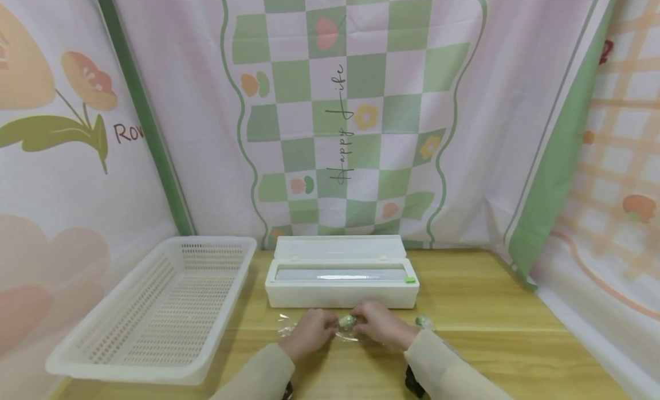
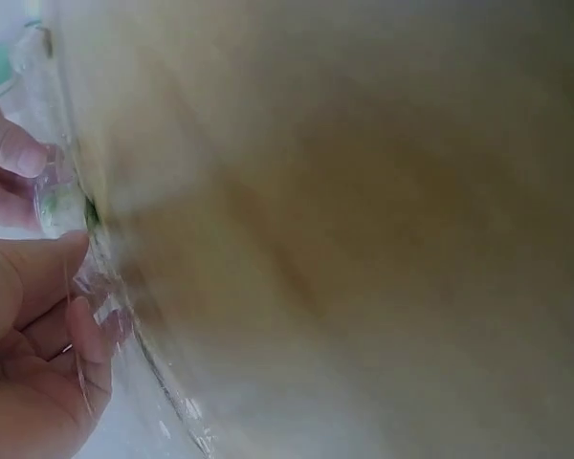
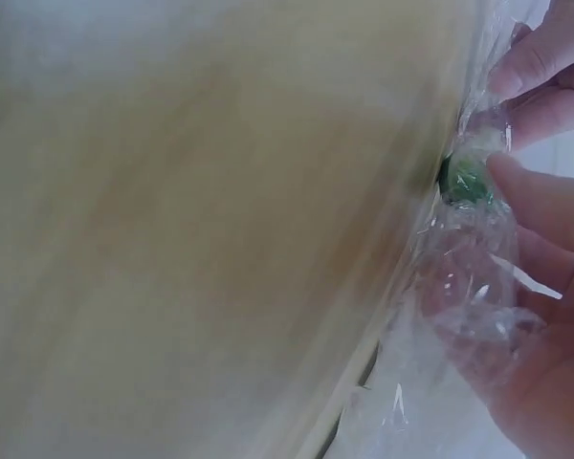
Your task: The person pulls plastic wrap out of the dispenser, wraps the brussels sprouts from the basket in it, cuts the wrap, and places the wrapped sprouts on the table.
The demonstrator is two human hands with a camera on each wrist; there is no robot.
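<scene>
A small, roundish green-and-white piece (image 1: 347, 322) lies in clear plastic wrap between the two hands, close over the table; its exact kind cannot be told. On its left side, the left hand (image 1: 311, 331) pinches the plastic wrap (image 1: 285, 326), whose loose end sticks out past the knuckles. From the right, the right hand (image 1: 384, 324) has thumb and fingers on the wrap right beside the piece. Crumpled wrap (image 3: 478, 296) covers part of the right fingers in the right wrist view. Just behind the hands stands a white cling film dispenser (image 1: 342, 297), its lid raised.
A second small green piece in clear wrap (image 1: 423, 321) sits on the wooden table (image 1: 474, 297), right of the right hand. A white perforated plastic basket (image 1: 222, 331) stands at the left. The dispenser's green slider (image 1: 409, 279) is at its right end. Printed curtains (image 1: 206, 130) enclose the table.
</scene>
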